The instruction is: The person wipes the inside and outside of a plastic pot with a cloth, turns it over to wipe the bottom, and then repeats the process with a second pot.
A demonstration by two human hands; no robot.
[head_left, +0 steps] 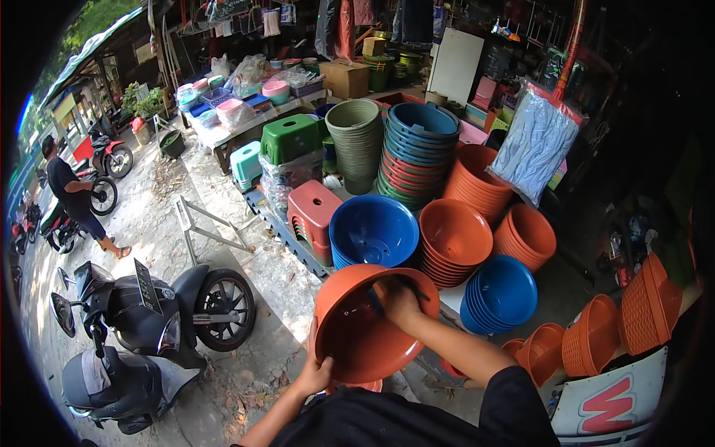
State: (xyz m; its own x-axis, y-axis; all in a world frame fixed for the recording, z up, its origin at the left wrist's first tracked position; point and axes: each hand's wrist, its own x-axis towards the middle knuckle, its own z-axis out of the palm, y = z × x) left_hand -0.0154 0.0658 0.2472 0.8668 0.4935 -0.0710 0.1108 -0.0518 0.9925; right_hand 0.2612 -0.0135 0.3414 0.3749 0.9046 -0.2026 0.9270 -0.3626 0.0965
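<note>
A large terracotta-coloured plastic plant pot [357, 349] is tilted in front of my body, its open mouth facing up towards me. My left hand [314, 372] grips its left rim, thumb on the near side. Inside the pot, my right hand [398, 304] is closed near the far inner wall. Something dark shows at its fingers, perhaps a cloth, but shadow hides what it is. Just beyond the pot stands a stack of blue pots [372, 229]. A stack of orange pots [456, 235] is to its right.
More blue pots [500, 292] stand to the right. Red stools [316, 212] and green stools [289, 139] stand ahead, near tall stacked buckets [421, 141]. A parked motorbike [141, 305] is on the left. A wrapped blue item [536, 141] hangs at right. A person [71, 190] stands far left.
</note>
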